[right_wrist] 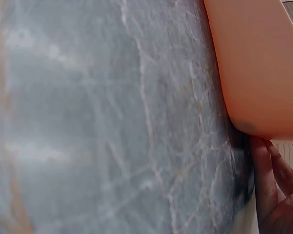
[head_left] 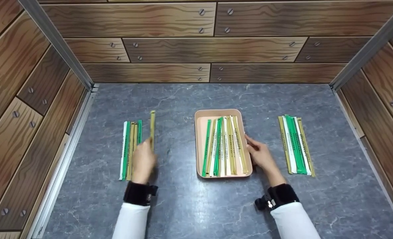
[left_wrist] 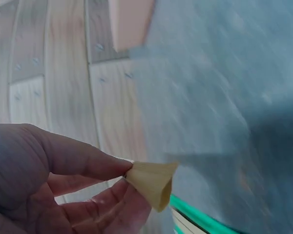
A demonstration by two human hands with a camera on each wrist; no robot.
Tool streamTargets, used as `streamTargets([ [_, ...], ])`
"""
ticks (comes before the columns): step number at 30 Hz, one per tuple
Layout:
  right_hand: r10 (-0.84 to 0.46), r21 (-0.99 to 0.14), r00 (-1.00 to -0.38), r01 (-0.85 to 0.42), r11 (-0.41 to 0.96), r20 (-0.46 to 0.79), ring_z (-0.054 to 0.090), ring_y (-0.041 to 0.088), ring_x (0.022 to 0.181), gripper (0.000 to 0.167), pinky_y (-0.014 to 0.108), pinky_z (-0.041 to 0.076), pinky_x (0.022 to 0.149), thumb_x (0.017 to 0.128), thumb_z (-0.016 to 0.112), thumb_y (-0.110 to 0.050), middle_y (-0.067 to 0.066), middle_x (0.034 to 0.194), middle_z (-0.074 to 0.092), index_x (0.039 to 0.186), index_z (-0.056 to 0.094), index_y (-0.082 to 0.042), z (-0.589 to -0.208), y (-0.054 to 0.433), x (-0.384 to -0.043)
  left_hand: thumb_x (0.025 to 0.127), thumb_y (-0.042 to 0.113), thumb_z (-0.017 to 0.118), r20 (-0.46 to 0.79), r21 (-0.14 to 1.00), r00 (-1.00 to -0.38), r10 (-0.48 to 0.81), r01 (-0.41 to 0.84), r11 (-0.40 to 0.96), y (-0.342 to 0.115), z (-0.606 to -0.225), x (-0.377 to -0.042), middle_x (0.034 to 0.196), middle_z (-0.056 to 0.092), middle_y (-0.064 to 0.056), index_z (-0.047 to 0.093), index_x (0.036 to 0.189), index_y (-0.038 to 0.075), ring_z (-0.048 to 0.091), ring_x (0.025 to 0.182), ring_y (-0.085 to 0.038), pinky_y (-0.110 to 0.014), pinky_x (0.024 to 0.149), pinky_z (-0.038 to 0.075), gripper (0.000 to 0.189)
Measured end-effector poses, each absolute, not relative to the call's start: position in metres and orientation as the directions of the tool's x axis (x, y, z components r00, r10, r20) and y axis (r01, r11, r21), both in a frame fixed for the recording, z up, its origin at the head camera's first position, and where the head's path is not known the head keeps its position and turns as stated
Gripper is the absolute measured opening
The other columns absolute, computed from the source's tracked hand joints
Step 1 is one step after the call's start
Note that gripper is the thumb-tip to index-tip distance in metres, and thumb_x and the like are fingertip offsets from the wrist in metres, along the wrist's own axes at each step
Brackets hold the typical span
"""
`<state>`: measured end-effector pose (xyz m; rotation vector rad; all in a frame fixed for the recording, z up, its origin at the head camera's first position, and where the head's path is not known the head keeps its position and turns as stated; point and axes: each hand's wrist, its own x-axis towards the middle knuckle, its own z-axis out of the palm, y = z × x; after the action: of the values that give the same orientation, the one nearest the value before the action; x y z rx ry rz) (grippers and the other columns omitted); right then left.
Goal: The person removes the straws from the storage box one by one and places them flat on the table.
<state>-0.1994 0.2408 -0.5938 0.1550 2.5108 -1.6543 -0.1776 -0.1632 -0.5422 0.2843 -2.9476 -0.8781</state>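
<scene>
My left hand (head_left: 144, 161) pinches a tan paper-wrapped straw (head_left: 152, 127) between thumb and fingers. In the left wrist view, the wrapper's flared end (left_wrist: 154, 183) sticks out past the fingertips. Below and left of this hand lies a row of green, white and tan wrapped straws (head_left: 125, 149), partly hidden by it. Centred on the table is a pink tray (head_left: 201, 116) with several wrapped straws (head_left: 219, 142) side by side in it. My right hand (head_left: 262, 155) touches the tray's right outer side with extended fingers, also seen against its wall in the right wrist view.
To the right lies another row of wrapped straws (head_left: 295, 146) in green, white and tan. The grey marbled table (head_left: 189, 199) is bounded at the back and both sides by wood-patterned panels (head_left: 169, 49), with metal rails (head_left: 60, 43) at the corners.
</scene>
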Motion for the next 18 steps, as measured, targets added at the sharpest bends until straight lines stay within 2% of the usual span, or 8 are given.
streamTargets([
  [3, 0.023, -0.902, -0.986, 0.158, 0.401, -0.162, 0.058, 0.031, 0.112, 0.046, 0.029, 0.048, 0.089, 0.099, 0.056, -0.007, 0.025, 0.131, 0.057, 0.143, 0.05, -0.012, -0.594, 0.241, -0.199, 0.083, -0.01, 0.055, -0.045, 0.499, -0.968, -0.246, -0.235, 0.834, -0.177, -0.55, -0.178, 0.111, 0.065, -0.029, 0.06, 0.131, 0.001, 0.064, 0.091, -0.047, -0.058, 0.067, 0.053, 0.049],
  [7, 0.025, -0.9, -0.988, 0.151, 0.408, -0.155, 0.059, 0.031, 0.111, 0.045, 0.026, 0.047, 0.087, 0.099, 0.057, -0.007, 0.025, 0.13, 0.057, 0.143, 0.051, -0.012, -0.593, 0.24, -0.199, 0.088, -0.006, 0.051, -0.068, 0.459, -0.951, -0.302, -0.298, 0.837, -0.19, -0.556, -0.177, 0.105, 0.065, -0.032, 0.064, 0.12, 0.0, 0.064, 0.087, -0.05, -0.062, 0.065, 0.051, 0.035],
  [13, -0.001, -0.917, -0.99, 0.132, 0.376, -0.143, 0.064, 0.033, 0.099, 0.045, 0.024, 0.05, 0.076, 0.099, 0.055, -0.006, 0.029, 0.123, 0.06, 0.143, 0.05, -0.01, -0.592, 0.24, -0.198, 0.088, -0.006, 0.052, -0.052, 0.442, -0.943, -0.328, -0.316, 0.839, -0.198, -0.563, -0.177, 0.1, 0.065, -0.034, 0.064, 0.109, -0.005, 0.064, 0.086, -0.052, -0.063, 0.065, 0.051, 0.025],
  [18, 0.005, -0.921, -0.99, 0.134, 0.367, -0.142, 0.066, 0.027, 0.091, 0.045, 0.024, 0.052, 0.072, 0.099, 0.055, -0.005, 0.028, 0.121, 0.062, 0.143, 0.05, -0.01, -0.593, 0.24, -0.198, 0.086, -0.005, 0.054, -0.039, 0.446, -0.944, -0.327, -0.309, 0.84, -0.2, -0.565, -0.177, 0.097, 0.065, -0.034, 0.064, 0.101, -0.007, 0.063, 0.086, -0.052, -0.063, 0.064, 0.05, 0.019],
])
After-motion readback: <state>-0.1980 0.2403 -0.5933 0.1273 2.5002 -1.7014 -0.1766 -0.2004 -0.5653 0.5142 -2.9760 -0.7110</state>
